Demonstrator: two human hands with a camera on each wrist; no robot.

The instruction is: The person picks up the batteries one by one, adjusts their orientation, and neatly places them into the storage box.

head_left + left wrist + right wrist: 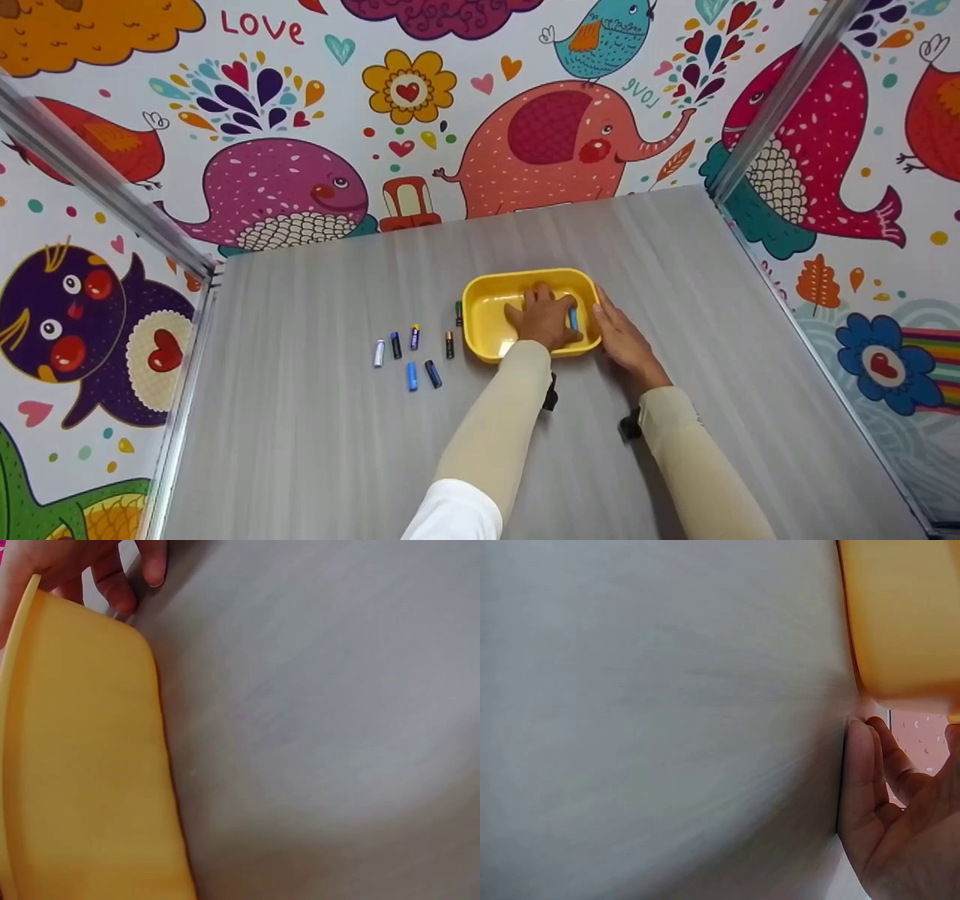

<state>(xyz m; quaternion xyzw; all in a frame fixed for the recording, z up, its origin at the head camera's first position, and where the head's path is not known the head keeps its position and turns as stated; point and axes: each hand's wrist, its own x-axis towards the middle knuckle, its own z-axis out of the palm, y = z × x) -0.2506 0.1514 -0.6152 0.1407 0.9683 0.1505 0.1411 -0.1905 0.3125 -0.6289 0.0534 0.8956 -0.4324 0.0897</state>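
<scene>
A yellow plastic tub (480,355) stands on the table. My left hand (546,319) reaches down into it, fingers spread, with thumb and index finger at the two ends of a light-blue battery (573,319) inside. The other fingers touch or hover over the tub's floor; I cannot tell which. Along the tub's right end rests my right hand (626,341), its fingers fairly straight against the outside. In the right wrist view the right hand (900,817) lies low beside the tub (911,622), the thumb near its rim. The left wrist view shows the tub's outer wall (90,750).
Left of the tub lie several loose batteries, among them a white one (379,353), a blue one (412,376) and a black-and-copper one (449,345). A green-and-dark battery (459,313) lies right against the tub's left side. Printed panels (285,195) border the grey table (300,450).
</scene>
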